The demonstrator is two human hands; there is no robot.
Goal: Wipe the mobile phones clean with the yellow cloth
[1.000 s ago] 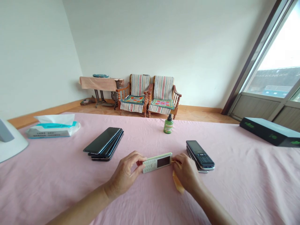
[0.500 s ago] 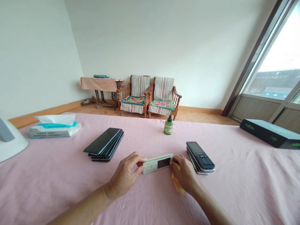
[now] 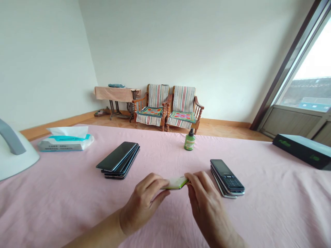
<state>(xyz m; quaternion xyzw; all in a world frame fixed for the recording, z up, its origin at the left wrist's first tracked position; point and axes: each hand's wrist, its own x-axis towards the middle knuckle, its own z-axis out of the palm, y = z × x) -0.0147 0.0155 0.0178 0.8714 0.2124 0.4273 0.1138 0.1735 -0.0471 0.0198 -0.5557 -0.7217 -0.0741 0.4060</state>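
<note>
Above the pink cloth, a white and green keypad phone (image 3: 177, 183) is tilted so its edge and one pale face show; the keypad is out of sight. My left hand (image 3: 144, 201) pinches its left end between thumb and fingers. At the right end, my right hand (image 3: 207, 203) is closed, with only a sliver of a yellow cloth (image 3: 189, 183) showing at its fingertips against the phone. A stack of keypad phones (image 3: 227, 179) lies just right of my right hand. Farther left lies a stack of dark smartphones (image 3: 119, 160).
A green spray bottle (image 3: 189, 141) stands near the far table edge. A tissue pack (image 3: 66, 142) and a white and grey object (image 3: 15, 151) are at the left; a black box (image 3: 300, 150) lies at the right. Two chairs (image 3: 169, 106) stand beyond.
The keypad phone has been turned from its keypad and screen side to its edge and pale face. The yellow cloth, hanging below my right hand before, is now mostly hidden. The view shifted slightly.
</note>
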